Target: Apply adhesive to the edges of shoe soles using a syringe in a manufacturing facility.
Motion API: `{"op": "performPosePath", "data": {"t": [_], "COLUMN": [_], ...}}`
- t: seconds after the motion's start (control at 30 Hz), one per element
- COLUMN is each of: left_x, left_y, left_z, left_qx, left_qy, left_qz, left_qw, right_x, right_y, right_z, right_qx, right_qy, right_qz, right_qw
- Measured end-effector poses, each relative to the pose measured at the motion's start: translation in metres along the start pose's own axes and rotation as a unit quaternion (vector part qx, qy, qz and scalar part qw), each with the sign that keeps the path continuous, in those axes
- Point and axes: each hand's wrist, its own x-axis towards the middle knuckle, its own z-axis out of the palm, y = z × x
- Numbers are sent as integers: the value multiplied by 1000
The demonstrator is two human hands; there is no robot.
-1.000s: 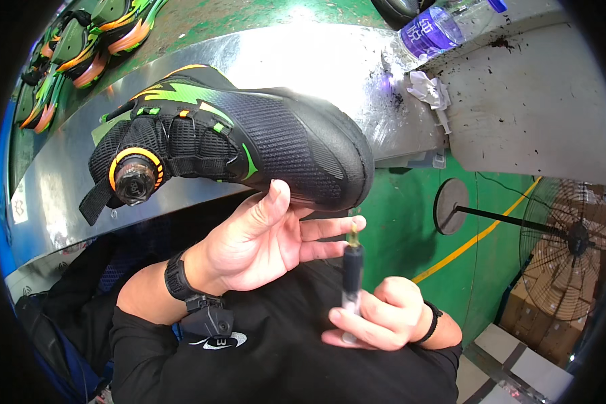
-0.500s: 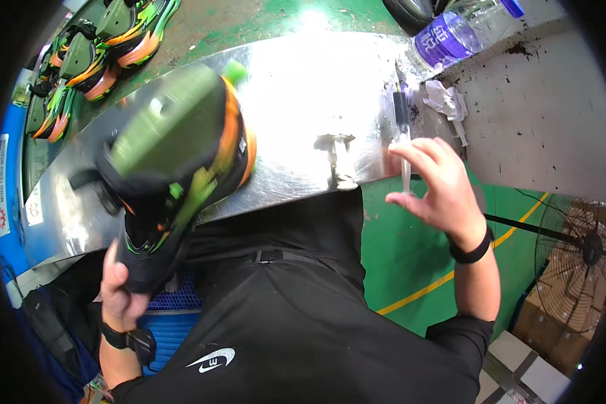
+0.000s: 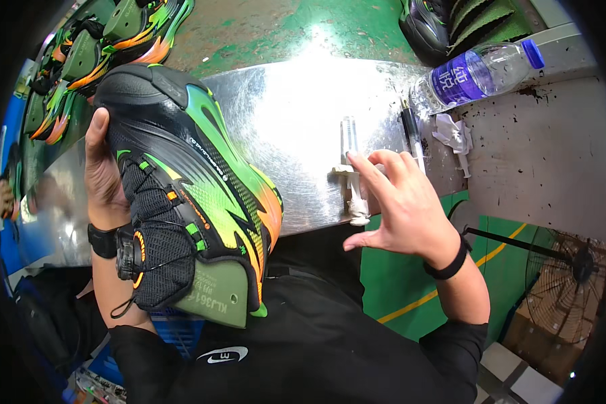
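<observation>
A black, green and orange sports shoe (image 3: 209, 175) lies tilted in my left hand (image 3: 106, 178), its toe pointing away from me and its side facing up. My thumb rests along the shoe's left edge near the toe; the other fingers are mostly hidden behind it. Out of the shoe's collar, close to my body, sticks a dark green shoe last (image 3: 215, 296). My right hand (image 3: 407, 209) is open, thumb and fingers apart, beside a syringe (image 3: 358, 202) with a whitish plunger. The index fingertip is at the syringe's flange; whether it touches, I cannot tell.
The syringe lies on a shiny metal sheet (image 3: 269, 114). Right of it are a black-and-clear pen-like tool (image 3: 411, 128), crumpled white paper (image 3: 453, 135) and a purple-labelled plastic bottle (image 3: 481, 74). Several similar shoes (image 3: 131, 34) stand at far left, a dark shoe (image 3: 427, 30) at far right. A fan (image 3: 576, 262) stands lower right.
The shoe has been turned round: its toe, close to me before, now points away, and my left hand has moved farther up. My right hand has moved left from the pen-like tool to the syringe.
</observation>
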Motion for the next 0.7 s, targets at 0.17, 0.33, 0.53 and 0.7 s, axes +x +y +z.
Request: {"op": "performPosePath", "data": {"t": [0.17,0.33,0.53,0.7], "left_x": [6,11,13,8], "left_y": [-9,-15,-13,-17], "left_z": [3,-1,-9,-7], "left_qx": [13,-4,-29,-47], "left_qy": [30,22,25,58], "left_qz": [13,18,6,-8], "left_qw": [999,1000,999,997], "right_x": [2,-13,-17,-38], "right_y": [1,-4,-12,-18], "right_z": [5,-1,-10,-18], "right_qx": [47,128,200,417], "right_qy": [-14,3,-33,-43], "right_qz": [6,16,42,89], "right_qw": [999,992,978,903]}}
